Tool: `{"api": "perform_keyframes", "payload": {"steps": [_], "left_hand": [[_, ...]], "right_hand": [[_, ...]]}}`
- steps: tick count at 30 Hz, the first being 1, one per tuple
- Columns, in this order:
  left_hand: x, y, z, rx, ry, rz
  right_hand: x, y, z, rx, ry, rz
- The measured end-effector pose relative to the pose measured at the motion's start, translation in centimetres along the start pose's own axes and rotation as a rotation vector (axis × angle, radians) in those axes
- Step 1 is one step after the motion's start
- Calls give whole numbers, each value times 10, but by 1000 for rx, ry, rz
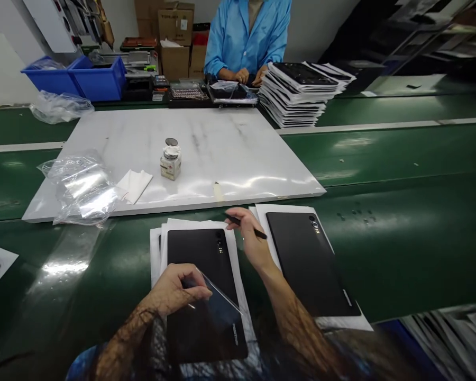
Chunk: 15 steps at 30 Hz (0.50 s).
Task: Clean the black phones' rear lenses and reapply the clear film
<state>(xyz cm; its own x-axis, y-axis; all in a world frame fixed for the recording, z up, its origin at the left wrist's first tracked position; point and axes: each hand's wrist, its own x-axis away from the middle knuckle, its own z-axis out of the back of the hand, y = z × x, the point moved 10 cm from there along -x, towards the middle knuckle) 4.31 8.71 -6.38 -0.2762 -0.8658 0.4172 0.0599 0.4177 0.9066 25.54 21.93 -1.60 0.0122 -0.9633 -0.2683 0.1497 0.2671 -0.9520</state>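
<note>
Between thumb and fingers, my left hand (177, 290) pinches the corner of a clear plastic film (222, 302). The film slants over a black tablet back cover (200, 248) lying on white paper sheets. My right hand (254, 243) grips a thin black pen-like tool (258, 233), whose kind I cannot make out. This hand is over the gap between that cover and a second black back cover (305, 259) to the right, also on white paper. Both covers have a camera cutout at the upper right and small lettering near the lower right corner.
Beyond the covers lies a white board (238, 153) on the green bench (392, 233). On it are a small jar (170, 165), a folded white tissue (135, 185) and crumpled clear plastic (83, 188). A stack of sheets (297, 100), blue bins (97, 79) and a person in blue (248, 37) are farther back.
</note>
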Motion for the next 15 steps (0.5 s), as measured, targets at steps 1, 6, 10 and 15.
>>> {"api": "perform_keyframes", "payload": {"steps": [1, 6, 10, 15], "left_hand": [[-3, -2, -1, -7, 0, -18], [-13, -12, -7, -47, -31, -97], [-9, -4, -8, -84, -45, -179], [1, 17, -10, -208, -89, -299]], "right_hand": [[7, 4, 10, -42, 29, -35], [43, 29, 33, -169, 90, -206], [56, 47, 24, -235, 77, -305], [61, 59, 19, -279, 68, -377]]}}
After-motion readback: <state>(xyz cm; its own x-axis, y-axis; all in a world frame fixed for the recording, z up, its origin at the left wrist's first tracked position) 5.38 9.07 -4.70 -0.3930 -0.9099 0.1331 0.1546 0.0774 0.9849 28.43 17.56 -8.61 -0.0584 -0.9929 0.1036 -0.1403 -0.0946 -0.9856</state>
